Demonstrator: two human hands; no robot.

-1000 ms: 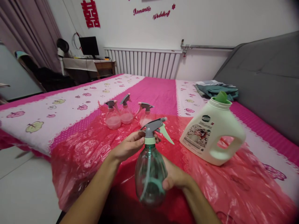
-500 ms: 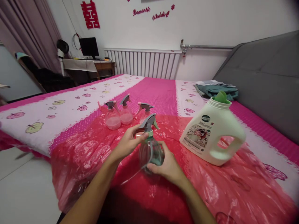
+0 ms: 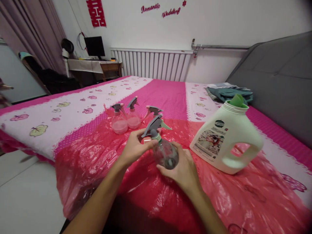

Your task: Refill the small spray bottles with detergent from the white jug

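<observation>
A clear round spray bottle (image 3: 164,152) with a grey trigger head and light green collar is held tilted above the red plastic sheet. My left hand (image 3: 137,146) grips it at the collar, just under the trigger head. Around the lower body of the same bottle, my right hand (image 3: 181,165) is closed, thumb in front. Beyond them stand several spray bottles with grey and pink heads; one pink-tinted spray bottle (image 3: 119,125) at the left holds cloudy liquid. Another spray bottle (image 3: 154,110) is partly hidden behind the held one.
A large pale green detergent jug (image 3: 226,139) with a green cap stands at the right on the red plastic sheet (image 3: 92,162), which covers the near part of the bed. Folded clothes (image 3: 229,92) lie by the grey headboard (image 3: 280,68). A desk and monitor (image 3: 94,46) are farther back.
The held spray bottle has gone from nearly upright to tilted, its base swung right and towards me. Both hands keep their grip. The view has shifted slightly.
</observation>
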